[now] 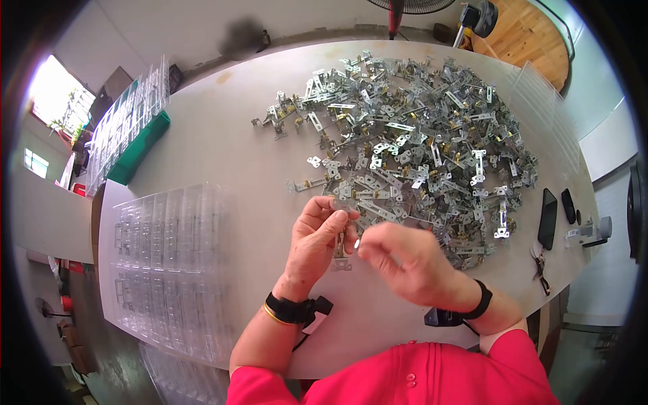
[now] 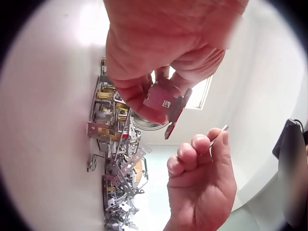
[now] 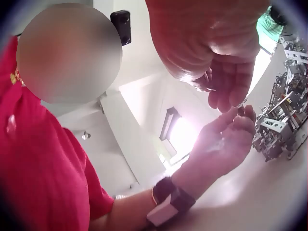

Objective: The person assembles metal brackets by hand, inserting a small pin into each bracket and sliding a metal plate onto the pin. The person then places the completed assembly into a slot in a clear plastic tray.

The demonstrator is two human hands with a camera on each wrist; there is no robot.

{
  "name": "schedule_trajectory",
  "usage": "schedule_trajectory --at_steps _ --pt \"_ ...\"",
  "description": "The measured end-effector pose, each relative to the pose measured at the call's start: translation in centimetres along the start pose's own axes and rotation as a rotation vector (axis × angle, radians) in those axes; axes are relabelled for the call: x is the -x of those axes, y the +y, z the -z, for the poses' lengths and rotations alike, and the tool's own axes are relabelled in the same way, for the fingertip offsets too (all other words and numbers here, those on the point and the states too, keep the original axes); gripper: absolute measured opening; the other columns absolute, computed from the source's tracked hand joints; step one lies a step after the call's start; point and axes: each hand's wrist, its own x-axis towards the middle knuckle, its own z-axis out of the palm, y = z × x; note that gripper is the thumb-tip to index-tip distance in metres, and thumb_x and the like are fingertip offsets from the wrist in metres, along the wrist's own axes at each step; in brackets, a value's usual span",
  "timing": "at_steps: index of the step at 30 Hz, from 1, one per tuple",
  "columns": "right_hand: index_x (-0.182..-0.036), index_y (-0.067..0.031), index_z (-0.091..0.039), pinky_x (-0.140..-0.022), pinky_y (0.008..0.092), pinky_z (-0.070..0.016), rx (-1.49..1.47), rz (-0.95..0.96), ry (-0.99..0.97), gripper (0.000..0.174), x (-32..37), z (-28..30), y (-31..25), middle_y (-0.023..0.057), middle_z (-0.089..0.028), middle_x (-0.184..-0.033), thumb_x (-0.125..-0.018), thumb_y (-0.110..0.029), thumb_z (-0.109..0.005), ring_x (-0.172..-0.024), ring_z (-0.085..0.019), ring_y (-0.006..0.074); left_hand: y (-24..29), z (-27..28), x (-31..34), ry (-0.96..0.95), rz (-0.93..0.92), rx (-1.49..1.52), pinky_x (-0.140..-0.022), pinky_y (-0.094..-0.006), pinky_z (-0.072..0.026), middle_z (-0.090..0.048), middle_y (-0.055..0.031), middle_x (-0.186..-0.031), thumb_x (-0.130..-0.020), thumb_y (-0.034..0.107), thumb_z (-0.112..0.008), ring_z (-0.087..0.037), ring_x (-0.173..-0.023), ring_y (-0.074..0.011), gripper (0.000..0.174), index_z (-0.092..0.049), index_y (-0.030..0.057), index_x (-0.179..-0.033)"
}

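My left hand (image 1: 312, 241) pinches a small silver metal bracket (image 1: 341, 255) between thumb and fingers, above the front of the table. In the left wrist view a flat plate of that bracket (image 2: 166, 98) shows below the fingers, partly covered by them. Close by on the right, my right hand (image 1: 413, 264) holds a short, thin metal pin (image 2: 220, 134) between thumb and forefinger, its tip sticking out. The pin is apart from the bracket in the left wrist view. Just beyond both hands lies a big heap of metal brackets (image 1: 418, 145), some with brass-coloured parts.
Clear plastic racks (image 1: 169, 233) lie at the left of the table (image 1: 223, 128), with another on a green tray (image 1: 140, 147) behind. At the right are a phone (image 1: 547, 219), cutters (image 1: 540, 266) and a clear jar (image 1: 586, 233). A ribbed clear sheet (image 1: 543, 108) lies beyond the heap.
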Motion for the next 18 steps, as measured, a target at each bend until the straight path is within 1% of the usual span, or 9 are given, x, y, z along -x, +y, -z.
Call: schedule_trajectory --at_steps 1,2,3,5,7,9,13,15,18 --pt "-0.104 -0.0058 -0.062 -0.067 0.0312 -0.0530 -0.133 -0.185 0.036 0.010 -0.2 0.4 0.2 0.0088 -0.068 -0.090 -0.095 -0.007 -0.067 -0.076 -0.067 0.0175 0.1 -0.2 0.0 0.001 0.013 -0.066 -0.058 -0.0252 -0.0528 -0.068 -0.0124 -0.105 -0.102 0.008 -0.059 -0.065 -0.076 -0.0154 0.012 -0.053 0.0060 -0.112" --pt "-0.104 -0.0063 -0.061 -0.054 0.0256 -0.0441 -0.226 -0.227 0.100 0.005 -0.7 0.4 0.3 0.0021 -0.061 -0.069 -0.100 -0.009 -0.062 -0.059 -0.055 0.0069 -0.1 -0.2 0.0 0.001 0.017 -0.066 -0.058 -0.0252 -0.0528 -0.068 -0.0124 -0.105 -0.102 0.008 -0.059 -0.065 -0.076 -0.0154 0.012 -0.053 0.0060 -0.112" --pt "-0.104 -0.0063 -0.061 -0.054 0.0256 -0.0441 -0.227 -0.229 0.103 0.005 -0.9 0.7 0.5 0.0021 -0.061 -0.069 -0.100 -0.009 -0.062 -0.059 -0.055 0.0069 -0.2 -0.2 0.0 -0.033 0.006 -0.089 -0.055 -0.0245 -0.0516 -0.069 -0.0121 -0.105 -0.102 0.008 -0.060 -0.065 -0.076 -0.0145 0.012 -0.054 0.0056 -0.111" --pt "-0.105 -0.0067 -0.061 -0.051 0.0250 -0.0399 -0.175 -0.310 0.111 0.005 -1.2 1.4 0.7 -0.0011 -0.057 -0.064 -0.101 -0.009 -0.062 -0.059 -0.049 0.0022 -0.3 -0.3 0.1 -0.065 -0.003 -0.113 -0.052 -0.0238 -0.0504 -0.069 -0.0119 -0.105 -0.101 0.009 -0.061 -0.065 -0.075 -0.0137 0.012 -0.055 0.0053 -0.111" --pt "-0.104 -0.0068 -0.062 -0.049 0.0250 -0.0371 -0.150 -0.299 0.105 0.005 -1.2 1.6 0.9 -0.0019 -0.055 -0.062 -0.101 -0.010 -0.063 -0.056 -0.046 0.0031 0.0 -0.5 0.3 -0.059 0.020 -0.202 -0.056 -0.0228 -0.0495 -0.069 -0.0090 -0.101 -0.101 0.011 -0.062 -0.063 -0.073 -0.0113 0.013 -0.056 0.0045 -0.111" --pt "-0.104 -0.0064 -0.062 -0.051 0.0260 -0.0401 -0.094 -0.356 0.054 0.005 -1.1 1.6 1.0 0.0018 -0.058 -0.065 -0.100 -0.010 -0.062 -0.057 -0.049 0.0056 -0.1 -0.5 0.4 -0.063 0.017 -0.237 -0.060 -0.0230 -0.0493 -0.068 -0.0074 -0.099 -0.102 0.011 -0.061 -0.061 -0.074 -0.0106 0.014 -0.057 0.0039 -0.113" --pt "-0.103 -0.0053 -0.063 -0.054 0.0285 -0.0441 -0.058 -0.352 0.061 0.006 -1.1 1.5 0.7 0.0064 -0.061 -0.068 -0.099 -0.009 -0.062 -0.057 -0.054 0.0102 0.0 -0.6 0.3 -0.116 0.009 -0.226 -0.069 -0.0238 -0.0485 -0.065 -0.0043 -0.094 -0.104 0.013 -0.057 -0.059 -0.079 -0.0097 0.017 -0.058 0.0025 -0.117" --pt "-0.104 -0.0042 -0.062 -0.056 0.0313 -0.0475 -0.026 -0.347 0.079 0.007 -1.1 1.5 0.6 0.0103 -0.064 -0.072 -0.098 -0.008 -0.062 -0.059 -0.060 0.0158 -0.1 -0.5 0.3 -0.117 0.008 -0.223 -0.070 -0.0244 -0.0489 -0.065 -0.0044 -0.094 -0.104 0.014 -0.057 -0.059 -0.081 -0.0099 0.018 -0.058 0.0024 -0.118" --pt "-0.104 -0.0037 -0.062 -0.057 0.0324 -0.0484 0.024 -0.337 0.074 0.008 -1.2 1.6 0.4 0.0115 -0.065 -0.073 -0.098 -0.008 -0.062 -0.060 -0.063 0.0190 -0.6 -0.5 0.3 -0.086 -0.022 -0.220 -0.069 -0.0253 -0.0495 -0.065 -0.0056 -0.096 -0.104 0.013 -0.056 -0.060 -0.082 -0.0113 0.019 -0.057 0.0007 -0.118"
